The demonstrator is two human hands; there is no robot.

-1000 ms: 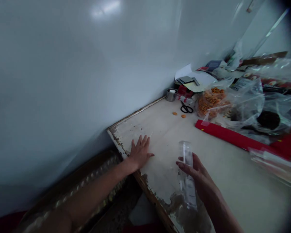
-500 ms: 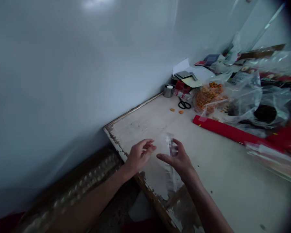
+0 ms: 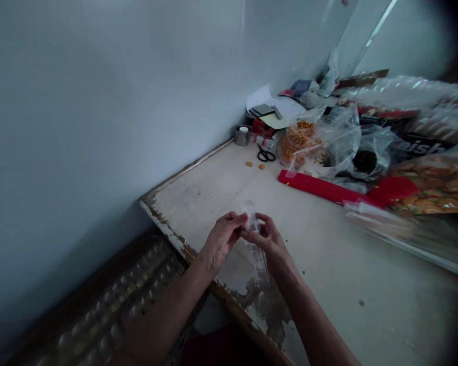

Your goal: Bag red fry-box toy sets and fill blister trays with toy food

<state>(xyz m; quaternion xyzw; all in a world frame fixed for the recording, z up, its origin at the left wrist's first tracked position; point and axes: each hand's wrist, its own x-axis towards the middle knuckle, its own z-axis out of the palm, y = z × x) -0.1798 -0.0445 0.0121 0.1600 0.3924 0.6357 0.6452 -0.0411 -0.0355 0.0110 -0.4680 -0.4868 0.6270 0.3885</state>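
Note:
A clear plastic strip with ridges across it, perhaps a narrow tray [image 3: 260, 267], slants over the worn white table [image 3: 328, 264] near its front edge. My left hand [image 3: 222, 240] pinches its upper part between thumb and fingers. From the other side, my right hand [image 3: 270, 243] grips the same strip, its thumb close to my left fingertips. The strip's far end pokes out beyond both hands, and its lower end hangs toward me above a peeled patch of tabletop. My fingers hide part of its middle.
Black scissors [image 3: 266, 154], two small brown pieces [image 3: 255, 165] and a metal cup [image 3: 242, 135] lie toward the wall. A red strip [image 3: 320, 187] borders piled plastic bags, one with orange snacks [image 3: 295, 145]. Stacked clear moulded trays [image 3: 110, 300] stand below the table's left edge.
My left hand has moved right and closed on the plastic strip, where it was apart from it before. My right fingers have drawn closer together. The view has shifted to the right.

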